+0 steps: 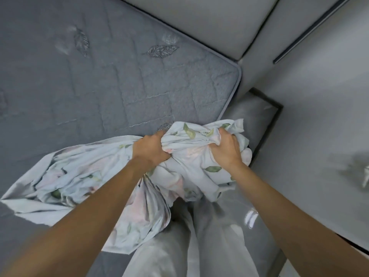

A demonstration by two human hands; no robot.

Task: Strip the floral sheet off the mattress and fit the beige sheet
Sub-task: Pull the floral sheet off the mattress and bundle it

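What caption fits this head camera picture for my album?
Both hands, left hand and right hand, grip the bunched floral sheet beside the bare grey mattress.

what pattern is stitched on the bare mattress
Grey quilted mattress with embroidered leaf motifs, clearest in the head view.

Sheet [83, 176]: pale blue-white ground, printed with green leaves and faint pink blooms. Mattress [99, 76]: mid grey, quilted in a stitched grid, with darker grey embroidered leaf motifs and a few paler, whitish ones. Headboard [209, 23]: light grey, plain. Trousers [199, 246]: light grey, plain. Floor [319, 126]: glossy pale grey. Dark, near-black frame [267, 134] edging beside the mattress corner.
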